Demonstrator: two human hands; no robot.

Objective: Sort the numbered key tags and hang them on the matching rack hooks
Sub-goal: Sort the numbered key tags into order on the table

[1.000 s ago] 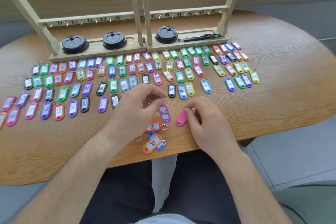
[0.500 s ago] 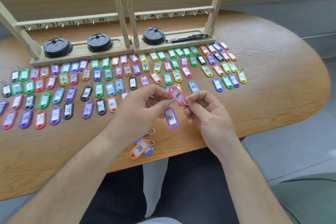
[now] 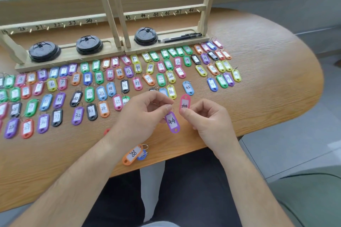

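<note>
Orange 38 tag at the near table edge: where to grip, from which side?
Come from above and set the grip across the long edges of the orange plastic key tag marked 38, toward its slotted near-left end. It lies flat and slanted; its metal ring end sits over a blue tag, so that end is crowded.

Rows of key tags (image 3: 99,76) on the table (image 3: 267,97) before the rack (image 3: 118,24), lids (image 3: 89,45) and pens (image 3: 180,37) on its base

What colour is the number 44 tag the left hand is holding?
The plastic key tag is purple, head view.
</note>
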